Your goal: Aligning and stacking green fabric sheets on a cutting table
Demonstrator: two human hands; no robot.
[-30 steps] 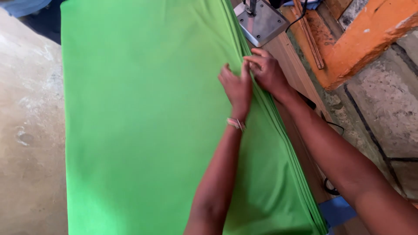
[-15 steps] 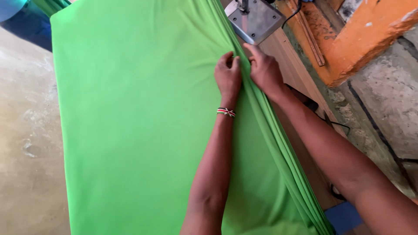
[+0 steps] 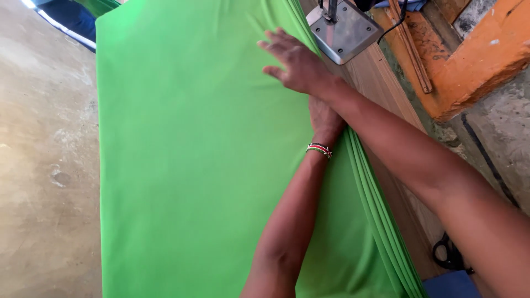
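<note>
A thick stack of bright green fabric (image 3: pixel 187 165) covers most of a wooden table. My right hand (image 3: pixel 295 63) lies flat on top of it near the far right edge, fingers spread and pointing left. My right forearm crosses over my left hand (image 3: pixel 324 118), which presses on the fabric by the layered right edge and is partly hidden. A beaded bracelet (image 3: pixel 319 149) circles my left wrist. The folded layers (image 3: pixel 386 221) show as stripes along the right side.
A metal machine base (image 3: pixel 345 30) stands on the wooden table (image 3: pixel 381 72) just beyond my right hand. An orange block (image 3: pixel 480 60) lies at the right. Black scissors (image 3: pixel 450 254) rest near the table's right edge. Bare concrete floor (image 3: pixel 44 165) lies left.
My right hand has lifted off the fabric's edge and moved left over my left hand, flattening with fingers spread. My left hand stayed at the edge. The view has drawn closer.
</note>
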